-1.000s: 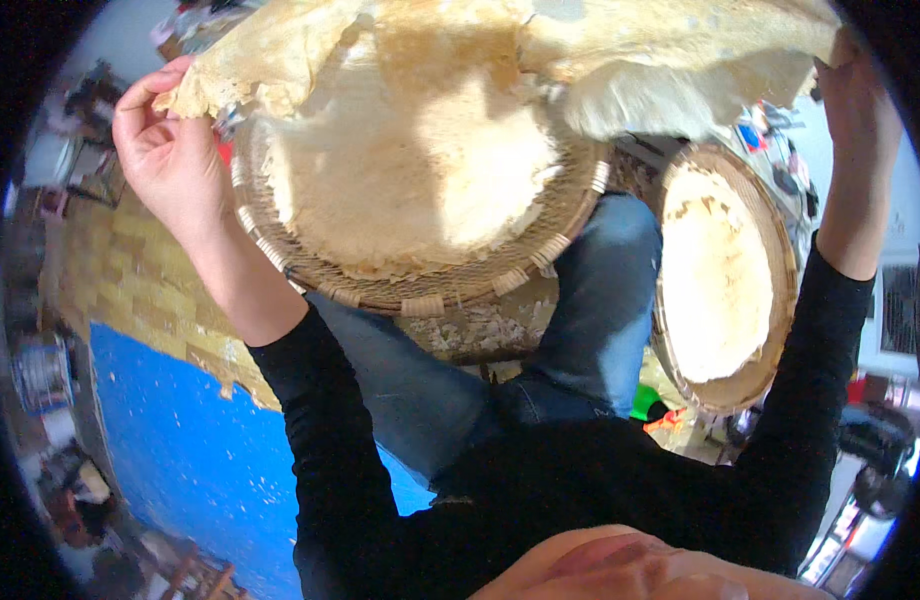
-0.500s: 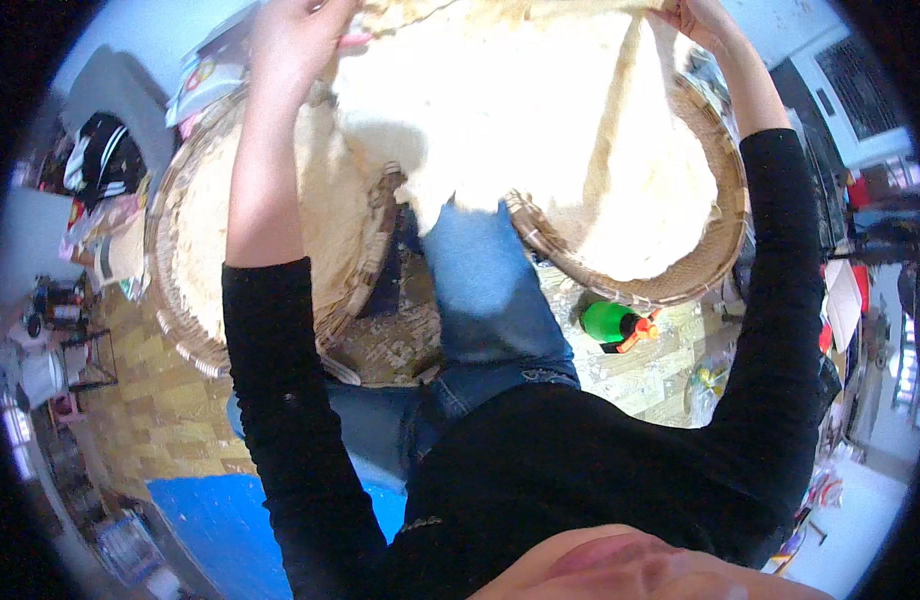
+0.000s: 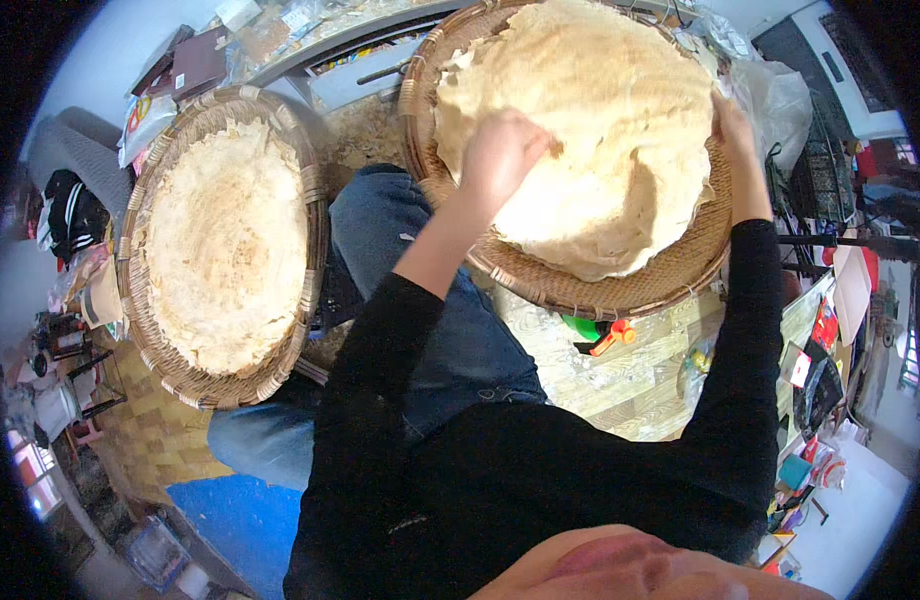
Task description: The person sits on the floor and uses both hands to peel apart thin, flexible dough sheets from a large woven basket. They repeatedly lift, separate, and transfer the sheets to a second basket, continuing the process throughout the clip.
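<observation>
A stack of large, thin, pale-tan flatbreads [image 3: 590, 200] with ragged edges lies in the right round wicker tray [image 3: 570, 297]. Over its left part is my left hand [image 3: 502, 160], fingers curled closed, slightly smeared by motion; whatever they hold is hidden. My right hand [image 3: 737, 128] is at the stack's right edge, its fingers closed around the rim of the flatbread and partly hidden. To the left, a second wicker tray [image 3: 130, 290] bears another flatbread pile [image 3: 225, 245], browner at its middle. Neither hand touches that pile.
Beneath the right tray's near rim, a green spray bottle with an orange nozzle [image 3: 612, 338] stands on the floor, partly covered. A clear plastic bag [image 3: 775, 100] hangs beside my right hand. A cluttered counter [image 3: 350, 35] runs along the far side. My jeans-clad leg [image 3: 460, 340] is between the trays.
The flatbread that both hands held stretched across the trays now lies on the right stack. My left hand has moved right and nearer; my right hand has come down to the stack's edge.
</observation>
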### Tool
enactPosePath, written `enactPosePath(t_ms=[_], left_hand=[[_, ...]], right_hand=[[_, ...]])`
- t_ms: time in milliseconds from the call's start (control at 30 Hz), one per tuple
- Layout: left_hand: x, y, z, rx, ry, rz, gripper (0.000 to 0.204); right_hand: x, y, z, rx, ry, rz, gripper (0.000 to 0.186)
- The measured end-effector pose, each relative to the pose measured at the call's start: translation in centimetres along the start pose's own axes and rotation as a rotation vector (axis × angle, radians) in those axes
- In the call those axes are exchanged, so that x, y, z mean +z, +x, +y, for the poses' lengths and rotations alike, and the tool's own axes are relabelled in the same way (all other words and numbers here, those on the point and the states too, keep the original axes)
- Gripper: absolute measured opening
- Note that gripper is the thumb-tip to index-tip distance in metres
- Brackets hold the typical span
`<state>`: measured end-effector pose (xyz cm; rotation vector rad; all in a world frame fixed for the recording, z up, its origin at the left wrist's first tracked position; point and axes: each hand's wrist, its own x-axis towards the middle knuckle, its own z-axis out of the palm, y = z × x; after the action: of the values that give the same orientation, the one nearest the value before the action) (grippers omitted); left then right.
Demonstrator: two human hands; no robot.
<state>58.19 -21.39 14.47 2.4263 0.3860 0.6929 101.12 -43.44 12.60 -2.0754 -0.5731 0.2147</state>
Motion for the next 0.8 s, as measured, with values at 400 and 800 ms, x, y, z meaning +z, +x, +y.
enactPosePath(t_ms=[400, 800], left_hand=[[6.9, -2.0, -6.3, -0.287, 0.508, -0.621, 0.053], [2.4, -3.1, -3.0, -0.297, 0.417, -0.711, 0.043]], right_hand=[[14.2, -10.6, 7.7, -0.042, -1.005, -0.104, 0.068], [16.4, -8.7, 9.5, -0.156, -0.854, -0.419, 0.048]])
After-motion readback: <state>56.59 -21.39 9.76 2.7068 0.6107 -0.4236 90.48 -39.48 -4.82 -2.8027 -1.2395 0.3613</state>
